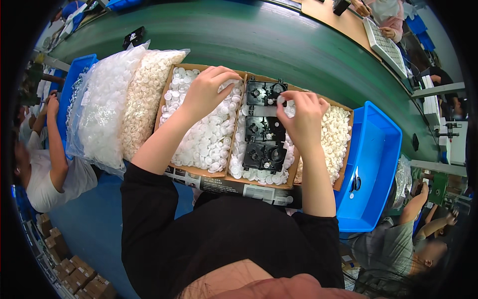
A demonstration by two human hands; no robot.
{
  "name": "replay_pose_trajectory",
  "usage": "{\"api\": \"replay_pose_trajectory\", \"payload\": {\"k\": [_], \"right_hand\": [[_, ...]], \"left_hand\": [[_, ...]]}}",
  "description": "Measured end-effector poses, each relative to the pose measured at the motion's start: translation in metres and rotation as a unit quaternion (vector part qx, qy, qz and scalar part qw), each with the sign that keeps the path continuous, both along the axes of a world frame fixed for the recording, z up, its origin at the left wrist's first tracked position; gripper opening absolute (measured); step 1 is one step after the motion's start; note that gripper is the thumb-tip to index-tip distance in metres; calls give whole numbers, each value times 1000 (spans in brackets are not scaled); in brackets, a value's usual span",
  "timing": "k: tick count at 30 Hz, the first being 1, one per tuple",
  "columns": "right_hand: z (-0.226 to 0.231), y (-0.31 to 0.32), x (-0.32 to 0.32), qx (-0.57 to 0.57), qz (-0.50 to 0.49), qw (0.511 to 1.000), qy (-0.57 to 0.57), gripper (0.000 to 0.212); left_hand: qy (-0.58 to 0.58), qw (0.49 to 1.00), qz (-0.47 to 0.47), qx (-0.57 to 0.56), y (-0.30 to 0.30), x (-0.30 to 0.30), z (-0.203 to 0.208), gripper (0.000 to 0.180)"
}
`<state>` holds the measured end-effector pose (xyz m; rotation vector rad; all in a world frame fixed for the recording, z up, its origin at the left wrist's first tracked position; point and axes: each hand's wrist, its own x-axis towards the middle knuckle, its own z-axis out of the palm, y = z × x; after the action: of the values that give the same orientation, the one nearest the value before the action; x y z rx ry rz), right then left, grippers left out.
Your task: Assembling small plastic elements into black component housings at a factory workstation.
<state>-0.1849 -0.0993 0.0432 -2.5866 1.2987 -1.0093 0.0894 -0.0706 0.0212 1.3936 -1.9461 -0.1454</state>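
Note:
Three black plastic housings lie in a column over the right-middle box: a far one [255, 93], a middle one [254, 128] and a near one [255, 156]. My right hand [304, 119] pinches a small whitish gear [281, 100] between thumb and fingers, at the right edge of the far housing. My left hand [209, 92] is over the left box of white gears [204, 149], its fingers curled toward the thumb. What those fingertips hold, if anything, is hard to make out. White gears also fill the box under the housings [239, 169].
Cream gears [336, 129] fill the right box. Beside it stands a blue bin [371, 194] with black scissors [355, 183]. Plastic bags of white [104, 109] and cream pieces [149, 84] lie left. Beyond runs a green belt [214, 35] carrying another black housing [134, 37]. Other people work nearby.

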Motion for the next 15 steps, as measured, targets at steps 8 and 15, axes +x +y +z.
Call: {"api": "replay_pose_trajectory", "payload": {"k": [8, 15], "right_hand": [[-8, 2, 15, 1, 32, 999, 22, 18], [-9, -1, 16, -13, 43, 998, 41, 18]], "left_hand": [[98, 992, -38, 73, 2, -21, 9, 21], [129, 987, -48, 82, -2, -30, 9, 18]]}}
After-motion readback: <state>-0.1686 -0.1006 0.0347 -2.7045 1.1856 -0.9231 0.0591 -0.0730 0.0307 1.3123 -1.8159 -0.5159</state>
